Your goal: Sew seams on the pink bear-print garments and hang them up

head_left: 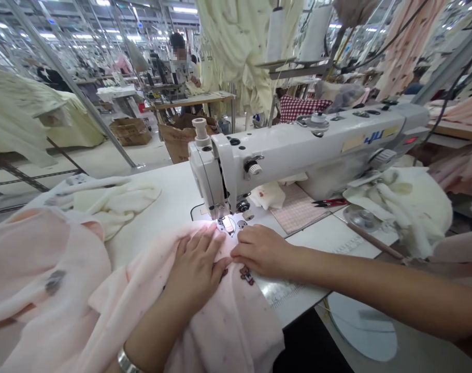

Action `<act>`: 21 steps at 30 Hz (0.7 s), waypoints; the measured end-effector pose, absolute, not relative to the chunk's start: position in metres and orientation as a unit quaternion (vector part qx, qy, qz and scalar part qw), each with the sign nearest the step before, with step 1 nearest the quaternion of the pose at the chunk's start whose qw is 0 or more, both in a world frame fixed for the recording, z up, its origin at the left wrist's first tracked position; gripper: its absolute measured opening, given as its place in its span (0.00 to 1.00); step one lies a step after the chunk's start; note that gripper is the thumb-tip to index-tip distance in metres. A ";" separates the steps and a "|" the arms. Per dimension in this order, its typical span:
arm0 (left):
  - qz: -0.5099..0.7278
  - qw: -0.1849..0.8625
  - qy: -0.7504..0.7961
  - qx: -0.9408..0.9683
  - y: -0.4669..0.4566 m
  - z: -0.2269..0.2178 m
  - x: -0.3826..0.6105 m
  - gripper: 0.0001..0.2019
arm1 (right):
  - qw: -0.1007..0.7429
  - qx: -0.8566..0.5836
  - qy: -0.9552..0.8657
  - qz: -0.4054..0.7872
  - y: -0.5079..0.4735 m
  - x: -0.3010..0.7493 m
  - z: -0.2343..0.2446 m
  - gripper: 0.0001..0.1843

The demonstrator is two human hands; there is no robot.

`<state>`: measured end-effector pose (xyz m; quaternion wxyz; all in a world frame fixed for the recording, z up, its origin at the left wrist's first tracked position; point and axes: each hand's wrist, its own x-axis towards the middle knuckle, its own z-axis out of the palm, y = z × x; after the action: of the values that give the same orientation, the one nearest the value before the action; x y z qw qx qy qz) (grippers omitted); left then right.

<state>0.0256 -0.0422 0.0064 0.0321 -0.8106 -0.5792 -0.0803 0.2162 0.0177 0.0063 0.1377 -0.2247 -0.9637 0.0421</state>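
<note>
Just beside the presser foot of a white sewing machine, left hand and right hand both open, flat on pink fabric, nothing pinched or gripped.

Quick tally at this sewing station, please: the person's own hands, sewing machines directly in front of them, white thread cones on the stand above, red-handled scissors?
Hands: 2 (left hand, right hand)
Sewing machine: 1
White thread cones: 2
Red-handled scissors: 1
Total: 6
</note>
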 end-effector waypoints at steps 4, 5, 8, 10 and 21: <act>-0.045 0.024 -0.576 -0.816 -0.048 0.010 0.026 0.21 | 0.153 -0.188 -0.970 0.015 0.015 0.217 0.005 0.12; -0.039 0.024 -0.575 -0.817 -0.049 0.010 0.026 0.21 | 0.161 -0.177 -0.971 0.006 0.014 0.217 0.004 0.12; -0.039 0.023 -0.574 -0.818 -0.046 0.010 0.023 0.21 | 0.179 -0.165 -0.970 -0.010 0.014 0.215 0.002 0.13; -0.039 0.020 -0.573 -0.818 -0.041 0.009 0.021 0.22 | 0.185 -0.177 -0.967 -0.012 0.016 0.214 0.001 0.13; -0.059 0.047 -0.526 -0.847 -0.096 0.002 0.020 0.24 | 0.096 -0.117 -0.988 0.033 0.015 0.212 0.023 0.11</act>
<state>0.0198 -0.0964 0.0018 0.0471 -0.8471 -0.5261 -0.0588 0.2120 0.0146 0.0231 0.0957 -0.1170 -0.9880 0.0329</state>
